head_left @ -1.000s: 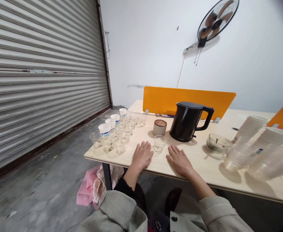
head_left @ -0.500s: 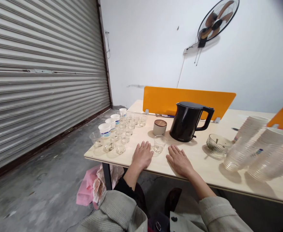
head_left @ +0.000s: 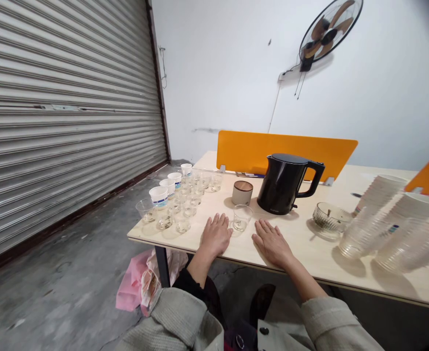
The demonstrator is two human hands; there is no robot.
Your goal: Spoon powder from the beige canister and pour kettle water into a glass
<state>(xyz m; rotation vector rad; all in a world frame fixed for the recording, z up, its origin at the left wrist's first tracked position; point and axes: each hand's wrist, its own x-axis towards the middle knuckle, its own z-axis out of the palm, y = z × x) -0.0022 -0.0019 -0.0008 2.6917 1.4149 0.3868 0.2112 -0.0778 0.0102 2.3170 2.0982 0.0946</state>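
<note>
My left hand (head_left: 216,235) lies flat and open on the light wooden table (head_left: 309,263), palm down, holding nothing. My right hand (head_left: 272,242) lies flat and open beside it, also with nothing in it. A small clear cup (head_left: 242,217) stands between them, just beyond the fingertips, apart from both hands. Behind the cup stand a grey canister with a brown lid (head_left: 242,192) and a black electric kettle (head_left: 283,184).
Several clear cups (head_left: 185,204) and white paper cups (head_left: 159,196) stand in rows at the table's left end. A glass bowl (head_left: 329,218) and toppled stacks of plastic and paper cups (head_left: 393,224) lie at the right. Orange dividers (head_left: 283,148) line the back. A pink bag (head_left: 141,282) lies on the floor.
</note>
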